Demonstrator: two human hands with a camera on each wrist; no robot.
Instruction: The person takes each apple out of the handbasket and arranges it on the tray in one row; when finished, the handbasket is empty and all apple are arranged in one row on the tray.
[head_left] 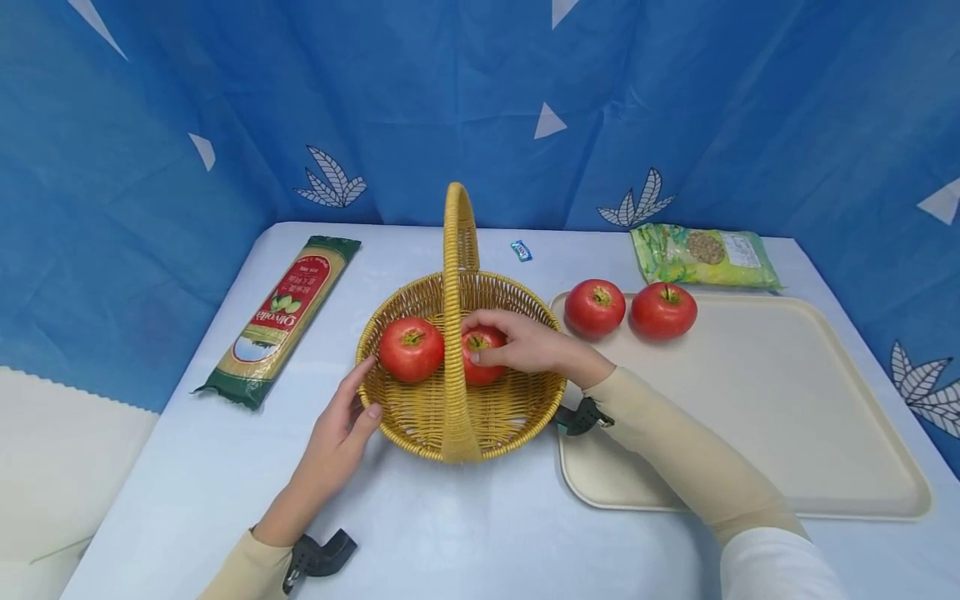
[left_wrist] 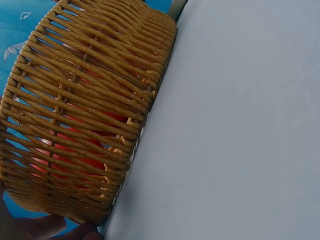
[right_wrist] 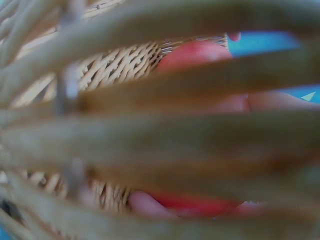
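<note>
Sleeve (head_left: 776, 567); apple (head_left: 483, 373) in right hand (head_left: 528, 342)

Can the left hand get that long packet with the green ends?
Probably yes. The left hand is at the basket's rim, and the packet lies beyond it on the left, with only bare table between them, so nothing seems to block the way.
</note>
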